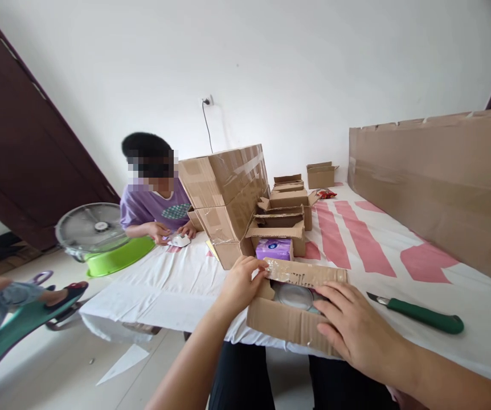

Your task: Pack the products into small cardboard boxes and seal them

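Observation:
A small cardboard box (286,328) lies in front of me at the table's near edge, its top flaps parted. Inside the gap shows a round, clear lid-like thing (295,296), partly covered by the flaps. My left hand (243,282) is closed on the box's far left corner, thumb and fingers pinching the flap. Across the right end of the box lies my right hand (352,319), its fingers curled over the flaps and gripping the edge. A green utility knife (425,315), blade out, rests on the cloth to the right.
Behind the box sits a purple packet (273,249) before several open cartons (290,199). Taped boxes (228,188) are stacked to their left. A long cardboard panel (433,171) stands at right. Another person (155,205) handles a white object (179,241) across the table.

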Demonstrator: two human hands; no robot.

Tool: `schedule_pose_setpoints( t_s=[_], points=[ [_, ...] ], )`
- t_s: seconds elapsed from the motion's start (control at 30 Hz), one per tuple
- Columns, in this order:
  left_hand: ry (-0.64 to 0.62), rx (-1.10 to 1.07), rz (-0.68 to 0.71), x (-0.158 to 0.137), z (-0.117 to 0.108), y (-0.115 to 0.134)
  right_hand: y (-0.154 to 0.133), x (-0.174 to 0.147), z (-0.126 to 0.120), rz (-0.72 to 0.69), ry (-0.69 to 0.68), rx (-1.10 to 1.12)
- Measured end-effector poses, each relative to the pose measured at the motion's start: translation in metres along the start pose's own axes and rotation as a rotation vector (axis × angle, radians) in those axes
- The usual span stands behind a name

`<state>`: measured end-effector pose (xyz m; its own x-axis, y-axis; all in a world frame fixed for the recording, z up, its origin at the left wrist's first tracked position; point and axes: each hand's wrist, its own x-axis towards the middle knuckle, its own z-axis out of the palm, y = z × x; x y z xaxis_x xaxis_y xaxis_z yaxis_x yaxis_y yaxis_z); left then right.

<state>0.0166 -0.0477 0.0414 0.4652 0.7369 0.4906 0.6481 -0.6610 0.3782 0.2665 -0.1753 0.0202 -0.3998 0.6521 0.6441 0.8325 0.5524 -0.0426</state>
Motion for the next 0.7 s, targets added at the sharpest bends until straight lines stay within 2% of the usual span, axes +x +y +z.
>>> schedule_pose_setpoints(
  t_s=[0.17,0.53,0.7],
  points=[
    [-0.134,0.061,-0.026,0.0121,0.0019,0.0070,-0.0009,-0.0040,0.0108,0.014,0.009,0.022],
    [-0.103,0.010,-0.027,0.0085,0.0047,0.0055,-0.0003,-0.0011,0.0055,-0.007,0.004,0.041],
    [-0.113,0.059,0.002,0.0087,0.0071,0.0051,-0.0006,-0.0010,0.0059,0.003,0.003,0.062]
  ],
)
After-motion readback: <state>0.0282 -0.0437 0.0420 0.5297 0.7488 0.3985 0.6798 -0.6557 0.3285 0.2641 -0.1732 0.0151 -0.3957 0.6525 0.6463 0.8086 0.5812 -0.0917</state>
